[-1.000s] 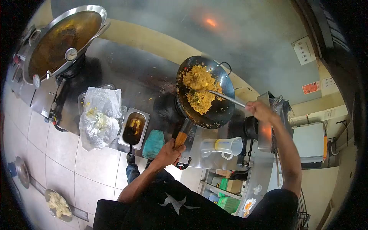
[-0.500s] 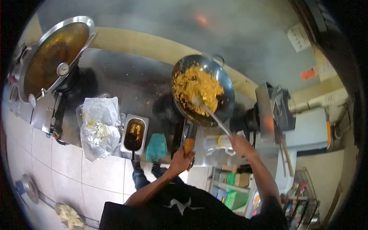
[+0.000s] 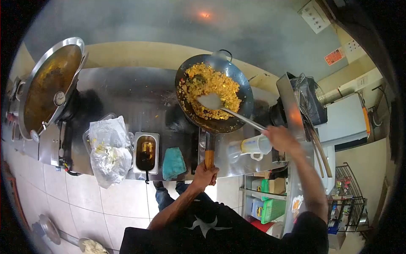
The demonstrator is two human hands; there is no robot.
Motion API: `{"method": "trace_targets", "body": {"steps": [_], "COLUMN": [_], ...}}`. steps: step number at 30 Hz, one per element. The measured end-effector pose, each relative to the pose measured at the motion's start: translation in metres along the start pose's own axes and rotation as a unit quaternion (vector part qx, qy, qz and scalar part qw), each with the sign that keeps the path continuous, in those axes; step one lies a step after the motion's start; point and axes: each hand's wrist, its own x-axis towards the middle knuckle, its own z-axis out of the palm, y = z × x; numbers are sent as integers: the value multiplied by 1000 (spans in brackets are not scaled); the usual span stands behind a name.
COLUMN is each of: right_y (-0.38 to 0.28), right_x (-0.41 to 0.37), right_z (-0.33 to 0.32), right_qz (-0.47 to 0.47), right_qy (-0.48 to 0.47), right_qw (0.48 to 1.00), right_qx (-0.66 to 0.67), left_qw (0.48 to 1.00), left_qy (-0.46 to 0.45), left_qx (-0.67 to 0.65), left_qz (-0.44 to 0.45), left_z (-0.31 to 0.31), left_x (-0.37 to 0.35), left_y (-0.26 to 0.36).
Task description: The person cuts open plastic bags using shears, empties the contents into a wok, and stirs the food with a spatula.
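Note:
My left hand (image 3: pixel 204 175) is wrapped round the wooden handle (image 3: pixel 209 158) of a dark wok (image 3: pixel 246 95). Yellow-brown fried rice (image 3: pixel 213 82) with darker bits fills much of the wok. In my right hand (image 3: pixel 281 139), closed on its long handle, is a metal spatula (image 3: pixel 210 101), its flat blade over the rice. A white jug (image 3: pixel 257 146) stands on the counter just left of my right hand. Left of my left hand, a folded teal cloth (image 3: pixel 173 163) lies at the counter's front edge.
On the steel counter (image 3: pixel 122 84) a metal tray (image 3: pixel 146 154) holds dark liquid and a ladle. Beside it lies a plastic-wrapped foil package (image 3: pixel 111 156). A large pan (image 3: pixel 50 84) with thermometers stands far left. Strainers (image 3: pixel 311 95) and wooden-handled tools rest in a metal holder at right.
The spatula blade has lifted off the rice and turned flat, and my right hand has moved right and up. The wok has shifted left and up in view, partly because the camera moved.

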Motion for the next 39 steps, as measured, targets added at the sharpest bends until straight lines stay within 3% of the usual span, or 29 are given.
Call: {"method": "trace_targets", "body": {"steps": [2, 5, 6, 8, 11, 14, 17, 21, 24, 27, 28, 31, 34, 37, 39], "right_y": [63, 25, 35, 8, -22, -28, -32, 4, -24, -54, -50, -41, -63, -22, 5], "right_x": [-25, 0, 26, 62, 20, 56, 47, 21, 53, 71, 50, 37, 76, 52, 84], "right_z": [14, -12, 27, 66, 69, 99, 106, 91, 65, 80, 83, 80, 81, 128, 155], "right_qz": [-93, 72, 54, 76, 27, 121, 12, 170, -14, 55, -14, 127, 154, -13, 44], "right_qy": [22, -137, -36, 6, 79, 29, 48, 77, 115, 52, 65, 10, -17, 79, 83], "right_qw": [995, 982, 993, 991, 994, 986, 994, 982, 992, 978, 978, 969, 955, 966, 981], "right_qx": [-31, -113, -100, 110, 77, 107, 99, 23, 49, 194, 200, 213, 253, 244, 168], "left_qw": [1000, 1000, 1000, 999, 1000, 998, 999, 998, 998, 998, 998, 999, 1000, 994, 998], "left_qy": [-14, -8, -8, -28, 15, 32, 17, 11, 13, 5, 14, 33, 0, 26, 25], "left_qx": [-26, -26, -17, -4, -1, 54, 8, 5, 20, 27, 24, 8, 17, 79, 34], "left_qz": [-3, 13, 17, 25, 21, 28, 48, 64, 59, 62, 50, 36, 23, 70, 40], "left_z": [-4, -3, -1, -3, -2, -1, -5, -10, -8, -8, -7, -6, -8, -13, -12], "left_x": [7, 5, 2, 4, 3, 0, -4, 3, -3, -3, -3, 1, -3, 7, 1], "left_y": [-10, -5, -5, -10, 0, -2, 6, 3, 3, 8, 7, 7, 10, -5, 1]}}
